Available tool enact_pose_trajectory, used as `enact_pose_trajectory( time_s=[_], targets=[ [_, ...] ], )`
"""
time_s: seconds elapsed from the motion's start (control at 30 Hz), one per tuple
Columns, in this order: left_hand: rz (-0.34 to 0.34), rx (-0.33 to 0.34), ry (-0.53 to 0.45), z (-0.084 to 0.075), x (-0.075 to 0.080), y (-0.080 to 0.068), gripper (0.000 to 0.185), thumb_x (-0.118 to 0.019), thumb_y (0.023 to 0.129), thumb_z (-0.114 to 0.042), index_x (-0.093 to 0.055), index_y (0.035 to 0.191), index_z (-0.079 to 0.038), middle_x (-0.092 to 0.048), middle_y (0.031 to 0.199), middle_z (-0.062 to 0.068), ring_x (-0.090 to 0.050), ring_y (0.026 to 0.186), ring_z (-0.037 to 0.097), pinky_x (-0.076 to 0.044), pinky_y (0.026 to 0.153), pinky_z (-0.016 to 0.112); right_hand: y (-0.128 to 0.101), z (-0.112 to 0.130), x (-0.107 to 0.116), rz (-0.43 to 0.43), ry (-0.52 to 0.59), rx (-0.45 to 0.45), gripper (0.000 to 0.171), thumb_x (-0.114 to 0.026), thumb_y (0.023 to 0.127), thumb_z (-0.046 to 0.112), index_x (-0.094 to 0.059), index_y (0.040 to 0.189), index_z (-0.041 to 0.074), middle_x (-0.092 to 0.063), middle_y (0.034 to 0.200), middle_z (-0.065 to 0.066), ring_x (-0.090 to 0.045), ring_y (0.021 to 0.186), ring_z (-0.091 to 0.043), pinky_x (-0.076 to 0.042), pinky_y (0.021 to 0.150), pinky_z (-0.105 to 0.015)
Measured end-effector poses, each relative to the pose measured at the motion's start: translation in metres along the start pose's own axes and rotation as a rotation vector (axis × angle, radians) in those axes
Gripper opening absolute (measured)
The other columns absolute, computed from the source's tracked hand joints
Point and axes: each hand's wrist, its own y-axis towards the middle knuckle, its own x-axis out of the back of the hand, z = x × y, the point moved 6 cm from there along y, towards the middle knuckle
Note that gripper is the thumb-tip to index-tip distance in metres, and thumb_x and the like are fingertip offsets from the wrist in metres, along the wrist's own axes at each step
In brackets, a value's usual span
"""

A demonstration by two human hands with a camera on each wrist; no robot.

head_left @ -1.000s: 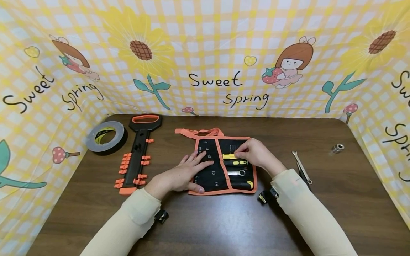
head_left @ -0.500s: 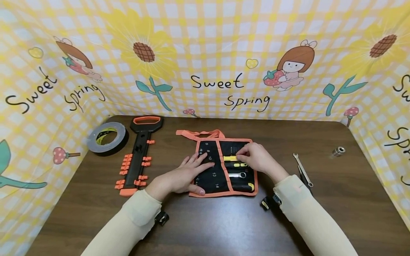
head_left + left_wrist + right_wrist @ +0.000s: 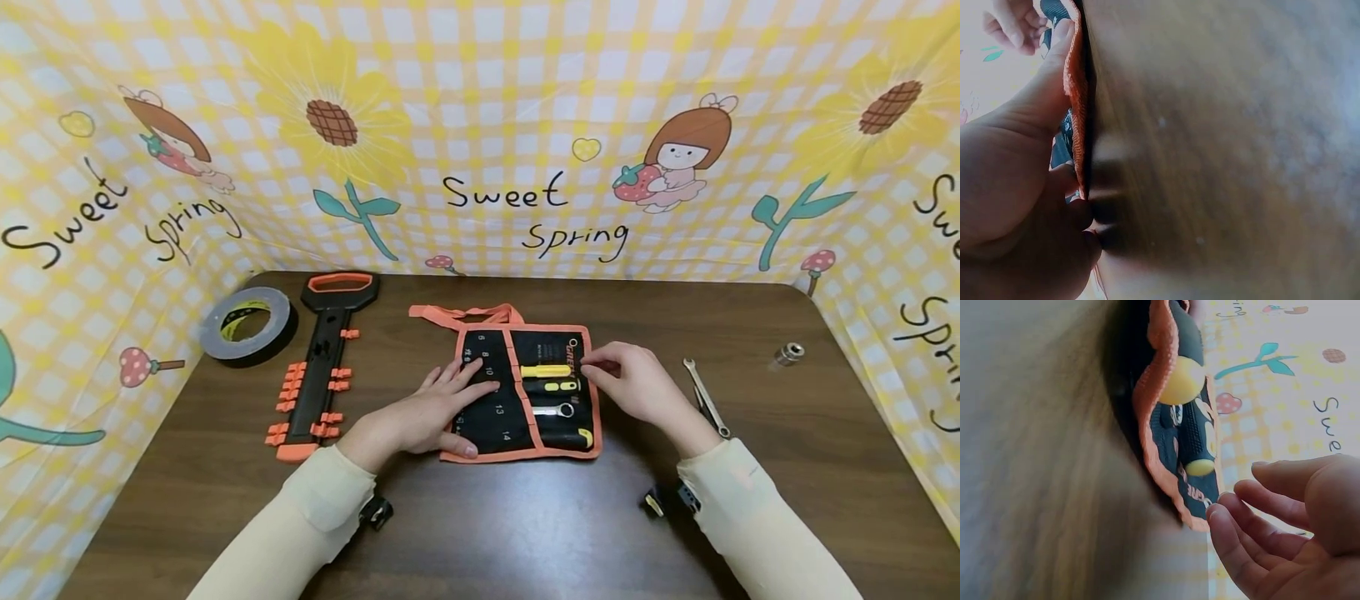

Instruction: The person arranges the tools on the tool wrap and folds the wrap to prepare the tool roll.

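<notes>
A black tool pouch with orange edging lies unrolled on the table, numbers printed on its left half. My left hand rests on that half with fingers spread. The pouch's right-hand pockets hold a yellow tool, a black-and-yellow handle, a wrench and a black handle with a yellow end. Just beyond the right ends of these tools, my right hand hovers at the pouch edge. In the right wrist view its fingers are loosely bent, with nothing between them.
To the left stand a roll of tape and a black holder with orange clips. Right of my right hand lie wrenches, and farther off a metal socket. Patterned cloth walls the table's back and sides.
My right hand has let go of the yellow tool and drawn back to the right, uncovering the printing at the pouch's upper right. The left hand stays in place.
</notes>
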Motion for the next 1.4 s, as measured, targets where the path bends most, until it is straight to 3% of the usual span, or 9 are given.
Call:
enact_pose_trajectory(
  time_s=[0.17,0.37,0.53,0.87,1.03,1.13,1.3,1.4],
  targets=[
    [0.003,0.000,-0.001,-0.004,0.003,-0.002,0.097,-0.079,0.093,-0.055,-0.028,0.172,-0.033,-0.001,0.184,0.010,0.005,0.169,0.044,-0.001,0.133,0.070,-0.017,-0.003,0.014,-0.074,-0.022,0.008,0.015,-0.075,0.101,0.013,-0.083,0.112,0.005,-0.079,0.101,-0.009,-0.066,0.085,-0.018,-0.054,0.077,-0.035],
    [0.034,0.029,0.013,-0.016,0.009,-0.006,0.096,-0.081,0.094,-0.046,-0.028,0.172,-0.027,0.000,0.184,0.011,0.006,0.169,0.042,-0.002,0.134,0.068,-0.039,-0.009,0.032,-0.128,-0.064,0.009,0.014,-0.075,0.101,0.011,-0.082,0.111,0.005,-0.080,0.103,-0.009,-0.070,0.089,-0.021,-0.055,0.081,-0.038],
    [0.008,-0.001,-0.005,-0.008,0.006,-0.005,0.096,-0.080,0.093,-0.053,-0.029,0.172,-0.031,-0.003,0.184,0.012,0.004,0.169,0.045,-0.003,0.131,0.072,-0.056,-0.017,0.041,-0.170,-0.077,0.042,0.012,-0.076,0.099,0.008,-0.083,0.109,0.005,-0.080,0.101,-0.007,-0.073,0.087,-0.021,-0.059,0.079,-0.035],
    [0.011,0.009,0.005,-0.007,0.004,-0.003,0.098,-0.081,0.092,-0.052,-0.028,0.172,-0.032,-0.002,0.184,0.010,0.004,0.169,0.042,-0.002,0.133,0.068,-0.086,-0.033,0.056,-0.292,-0.105,0.063,0.010,-0.083,0.092,0.006,-0.084,0.102,0.009,-0.080,0.095,-0.002,-0.062,0.078,0.007,-0.051,0.070,-0.016],
    [0.011,0.019,0.017,-0.006,0.003,-0.002,0.098,-0.081,0.093,-0.050,-0.027,0.172,-0.031,-0.002,0.184,0.010,0.004,0.170,0.042,-0.003,0.133,0.068,-0.101,-0.040,0.062,-0.338,-0.093,0.047,0.011,-0.083,0.091,0.003,-0.084,0.100,0.009,-0.081,0.093,-0.003,-0.061,0.079,0.013,-0.048,0.070,-0.007],
    [0.019,0.014,0.011,-0.012,0.006,-0.005,0.097,-0.081,0.094,-0.048,-0.029,0.172,-0.028,-0.003,0.184,0.012,0.004,0.169,0.044,-0.003,0.133,0.070,-0.109,-0.044,0.064,-0.350,-0.093,0.031,0.011,-0.084,0.090,0.002,-0.083,0.099,0.008,-0.080,0.092,-0.004,-0.060,0.078,0.015,-0.047,0.069,-0.006],
    [-0.004,-0.039,-0.007,-0.005,0.003,-0.004,0.094,-0.076,0.095,-0.057,-0.028,0.172,-0.031,-0.003,0.184,0.012,0.004,0.169,0.046,-0.002,0.132,0.071,-0.122,-0.053,0.065,-0.357,-0.091,-0.011,0.012,-0.085,0.088,0.002,-0.083,0.098,0.009,-0.080,0.089,-0.004,-0.059,0.072,0.014,-0.046,0.064,-0.009],
    [-0.004,-0.032,-0.008,-0.002,0.002,-0.002,0.095,-0.077,0.094,-0.058,-0.027,0.172,-0.033,-0.003,0.184,0.010,0.004,0.169,0.045,-0.002,0.132,0.071,-0.129,-0.058,0.066,-0.353,-0.089,-0.044,0.011,-0.085,0.089,0.003,-0.083,0.098,0.009,-0.080,0.090,-0.005,-0.059,0.070,0.013,-0.045,0.061,-0.009]
  ],
)
